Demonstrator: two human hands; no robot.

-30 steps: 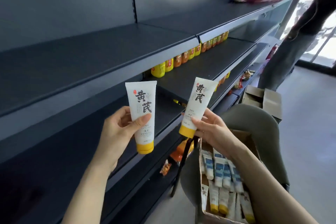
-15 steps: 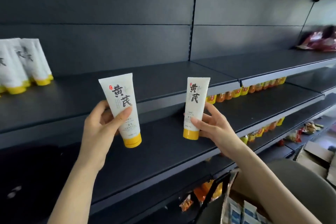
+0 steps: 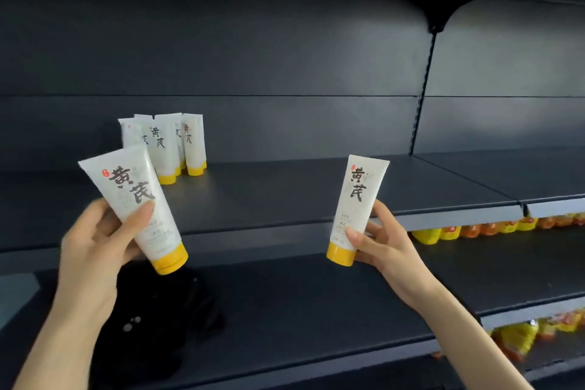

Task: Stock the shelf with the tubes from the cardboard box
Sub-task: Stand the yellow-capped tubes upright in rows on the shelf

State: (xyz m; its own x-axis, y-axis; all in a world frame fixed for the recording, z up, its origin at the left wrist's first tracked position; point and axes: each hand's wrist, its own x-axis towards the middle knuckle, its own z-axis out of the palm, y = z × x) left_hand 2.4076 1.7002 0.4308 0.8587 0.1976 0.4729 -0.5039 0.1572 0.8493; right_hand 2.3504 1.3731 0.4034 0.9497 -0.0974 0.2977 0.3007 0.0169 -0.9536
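Fingers of the left hand (image 3: 91, 244) are curled round the tilted left tube (image 3: 126, 180), thumb on its front. The right tube (image 3: 359, 193) is pinched near its cap by the right hand (image 3: 383, 247). Both are held before the shelf (image 3: 316, 193), where stocked tubes (image 3: 167, 149) stand.

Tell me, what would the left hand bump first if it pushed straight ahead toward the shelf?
Probably the standing tubes on the shelf: the left hand and its tube sit just in front of them. Depth is hard to judge, so it might slip past.
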